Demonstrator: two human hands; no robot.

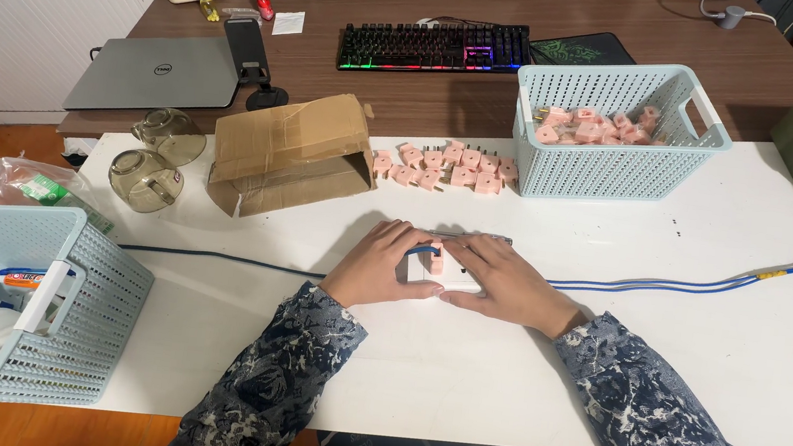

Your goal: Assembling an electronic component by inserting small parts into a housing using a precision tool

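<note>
Pink plug adapter (pixel 436 261), pressed against a white socket block (pixel 441 271) at the middle of the white surface (pixel 703 352). The left hand (pixel 379 263) and right hand (pixel 505 282) close on the block from either side, fingertips meeting over the adapter, which lies between them, about equally near each. A blue cable (pixel 671 283) runs off to the right; more adapters fill the basket (pixel 615 169) beyond.

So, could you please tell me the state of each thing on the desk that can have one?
Left hand: resting on the white socket block.
Right hand: pressing a pink plug into the block.
Cardboard box: open, on its side.
Blue basket: upright, holding pink plugs.
Laptop: closed.
Keyboard: lit.
</note>
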